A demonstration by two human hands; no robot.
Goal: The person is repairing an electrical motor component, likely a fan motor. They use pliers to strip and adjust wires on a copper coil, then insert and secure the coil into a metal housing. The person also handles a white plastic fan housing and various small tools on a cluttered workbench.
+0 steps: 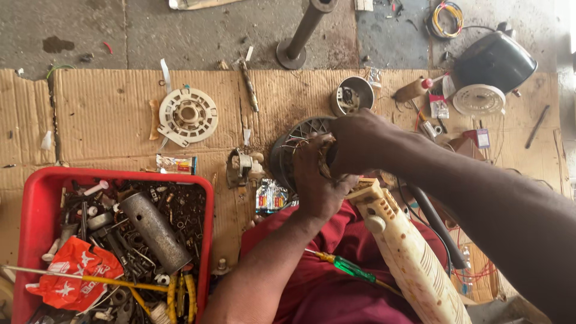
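Note:
Both my hands grip a round dark motor housing with vents and loose thin wires [294,147] at the middle of the cardboard. My left hand [315,183] holds it from below, fingers curled onto its near side. Over its right side my right hand [360,141] closes from above. A cream plastic fan stand piece [408,252] lies across my lap in dark red cloth, with a green-handled screwdriver [351,268] beside it.
A red tray [36,198] at lower left holds several tools, a metal tube [156,231], pliers and a red bag. On the cardboard lie a white round plastic part [187,115], a small metal cap [351,95], a black motor cover [495,60] and a pole base [297,51].

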